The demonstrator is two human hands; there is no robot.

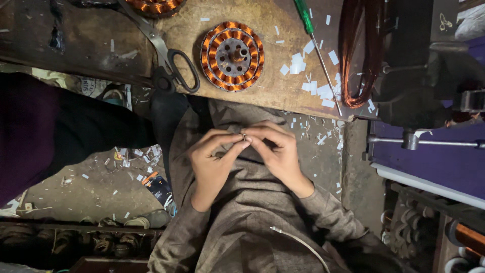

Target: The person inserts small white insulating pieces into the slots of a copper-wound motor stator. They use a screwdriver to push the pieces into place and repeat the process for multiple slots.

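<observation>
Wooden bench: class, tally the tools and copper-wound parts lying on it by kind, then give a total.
Scissors: 1
Green-handled screwdriver: 1
Round copper-wound stators: 2, one whole, one cut off by the top edge
Loose hank of copper wire: 1
Total: 5

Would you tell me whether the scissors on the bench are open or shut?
Shut: the scissors lie flat with both black handle loops together and the blades closed into one line.

The small piece [243,135] pinched between the fingers [237,146] is too tiny to identify. Above the wound copper stator [232,55] on the bench [262,91], a second coil [154,6] is cut by the edge.
</observation>
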